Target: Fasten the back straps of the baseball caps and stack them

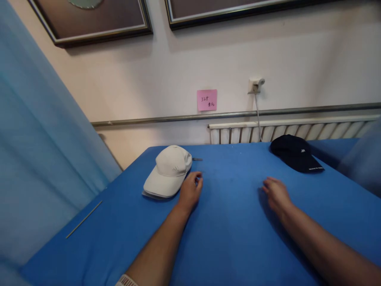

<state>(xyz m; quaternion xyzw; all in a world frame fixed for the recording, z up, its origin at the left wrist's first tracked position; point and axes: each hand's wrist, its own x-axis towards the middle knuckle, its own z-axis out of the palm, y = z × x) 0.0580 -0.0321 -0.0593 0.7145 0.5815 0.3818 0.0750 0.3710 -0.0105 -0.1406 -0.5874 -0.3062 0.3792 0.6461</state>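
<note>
My left hand [191, 189] is beside the right edge of a white baseball cap [172, 169], close to its brim. Its fingers are loosely curled, with a gap between thumb and forefinger, and nothing shows in them. The cap lies crown up on the blue cloth, brim toward me, with a thin dark strip [197, 159] sticking out at its back right. Over the right part of the cloth hovers my right hand [276, 194], somewhat blurred, fingers half bent and holding nothing visible. Beyond it lies a black baseball cap [293, 153], apart from the hand.
A thin stick [84, 219] lies on the left of the blue-covered table [229, 238]. Blue curtain [44, 119] hangs at the left. Behind the table are a radiator [285, 131], a pipe [178, 118], a plugged socket [255, 86] and a pink note [206, 100].
</note>
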